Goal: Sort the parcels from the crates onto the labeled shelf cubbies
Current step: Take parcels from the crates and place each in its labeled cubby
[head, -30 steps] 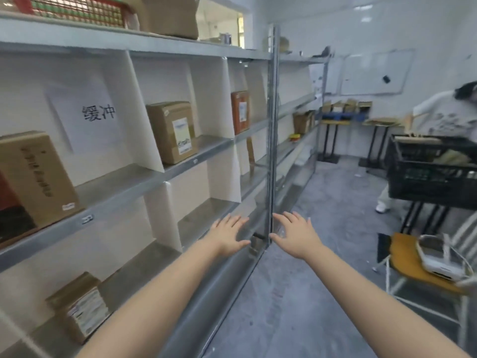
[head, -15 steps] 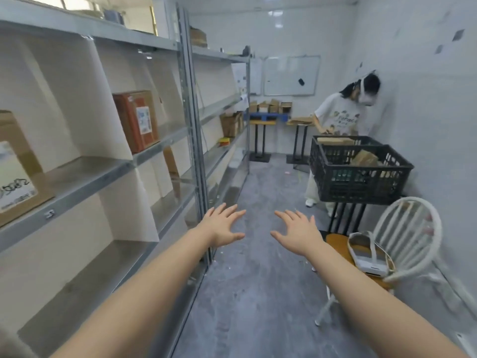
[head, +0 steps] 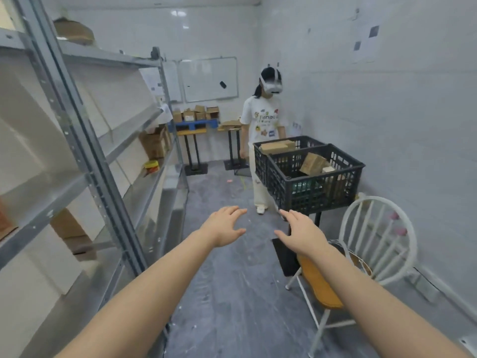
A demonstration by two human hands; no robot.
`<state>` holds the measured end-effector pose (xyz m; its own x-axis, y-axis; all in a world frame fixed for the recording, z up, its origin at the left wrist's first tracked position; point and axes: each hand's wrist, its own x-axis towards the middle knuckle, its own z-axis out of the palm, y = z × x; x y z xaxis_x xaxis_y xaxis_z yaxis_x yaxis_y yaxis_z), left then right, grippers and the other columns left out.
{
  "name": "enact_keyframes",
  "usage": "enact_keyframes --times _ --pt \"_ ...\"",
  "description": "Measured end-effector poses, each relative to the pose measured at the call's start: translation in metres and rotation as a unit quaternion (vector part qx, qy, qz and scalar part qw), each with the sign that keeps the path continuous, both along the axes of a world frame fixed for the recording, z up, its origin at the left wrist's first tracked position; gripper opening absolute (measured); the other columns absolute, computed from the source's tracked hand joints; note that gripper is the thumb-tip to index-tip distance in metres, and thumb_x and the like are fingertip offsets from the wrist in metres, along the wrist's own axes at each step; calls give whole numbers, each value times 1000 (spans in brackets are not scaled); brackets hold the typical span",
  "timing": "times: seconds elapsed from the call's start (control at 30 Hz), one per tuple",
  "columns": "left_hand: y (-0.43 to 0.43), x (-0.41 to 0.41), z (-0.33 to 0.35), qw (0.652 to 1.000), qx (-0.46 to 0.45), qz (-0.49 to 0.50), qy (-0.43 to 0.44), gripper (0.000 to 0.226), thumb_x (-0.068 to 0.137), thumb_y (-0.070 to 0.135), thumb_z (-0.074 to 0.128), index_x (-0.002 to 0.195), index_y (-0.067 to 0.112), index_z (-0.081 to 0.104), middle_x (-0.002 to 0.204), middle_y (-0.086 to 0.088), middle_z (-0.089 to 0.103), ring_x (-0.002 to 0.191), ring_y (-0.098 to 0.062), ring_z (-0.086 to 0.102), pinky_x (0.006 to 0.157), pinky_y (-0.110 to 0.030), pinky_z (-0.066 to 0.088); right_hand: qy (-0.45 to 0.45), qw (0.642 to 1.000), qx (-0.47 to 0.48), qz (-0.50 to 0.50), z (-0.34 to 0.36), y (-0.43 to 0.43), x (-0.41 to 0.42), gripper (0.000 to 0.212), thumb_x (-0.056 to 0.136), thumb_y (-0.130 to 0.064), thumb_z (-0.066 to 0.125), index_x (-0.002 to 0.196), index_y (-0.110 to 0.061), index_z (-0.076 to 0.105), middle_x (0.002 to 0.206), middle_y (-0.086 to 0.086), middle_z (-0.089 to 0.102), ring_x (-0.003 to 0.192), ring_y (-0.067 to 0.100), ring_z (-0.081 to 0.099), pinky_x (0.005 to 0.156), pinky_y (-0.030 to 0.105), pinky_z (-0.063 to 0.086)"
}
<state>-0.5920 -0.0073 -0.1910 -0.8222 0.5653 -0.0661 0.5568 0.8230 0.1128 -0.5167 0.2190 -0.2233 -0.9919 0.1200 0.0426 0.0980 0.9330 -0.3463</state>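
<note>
Your left hand [head: 224,226] and right hand [head: 302,232] reach out at centre frame, fingers spread, holding nothing. Parcels [head: 313,163] sit in the black crates [head: 309,187] right of centre; the shelf [head: 85,161] fills the left.

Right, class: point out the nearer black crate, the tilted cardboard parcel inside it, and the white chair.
nearer black crate [head: 309,197], head view, on its front mesh wall.
tilted cardboard parcel [head: 312,164], head view, on its upper brown face.
white chair [head: 320,288], head view, on its orange seat.

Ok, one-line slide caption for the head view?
Open, empty left hand and right hand stretch toward the black crates holding cardboard parcels, shelving on the left.
</note>
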Motion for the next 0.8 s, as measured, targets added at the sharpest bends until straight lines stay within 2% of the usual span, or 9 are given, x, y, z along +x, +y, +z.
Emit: enact_keyframes --times 0.13,0.3,0.5,0.63,0.8 --pt "43 -91 -9 998 2 -56 -5 61 102 46 45 156 30 21 163 1 19 150 -20 16 121 -38 19 -13 999 1 -46 -8 40 -76 71 95 -56 47 155 -28 21 160 2 25 147 23 21 119 43 24" --pt "88 -202 -17 997 13 -74 -8 59 102 44 45 155 28 25 161 1 24 148 -21 20 119 -39 21 -13 996 -10 -83 -13 86 -175 69 95 -55 48 154 -30 23 159 1 28 146 23 24 118 46 26" --pt "134 -325 -22 995 32 -92 -13 57 102 41 46 154 27 28 158 1 31 145 -22 25 116 -39 25 10 995 -19 -99 -15 120 -300 67 94 -54 51 152 -30 28 156 0 35 143 22 32 115 42 31" --pt "156 -395 -29 992 4 -124 -33 61 101 43 48 155 29 24 160 1 26 148 -21 21 119 -40 22 0 996 -11 -91 -21 131 -360 67 94 -54 50 152 -29 27 155 0 35 143 21 32 117 42 28" --pt "198 -492 -27 988 19 -154 -28 63 102 44 47 156 25 22 162 0 22 150 -20 17 121 -39 18 -3 992 -25 -124 -29 164 -438 66 94 -56 47 153 -35 25 158 -1 30 145 21 27 119 45 25"
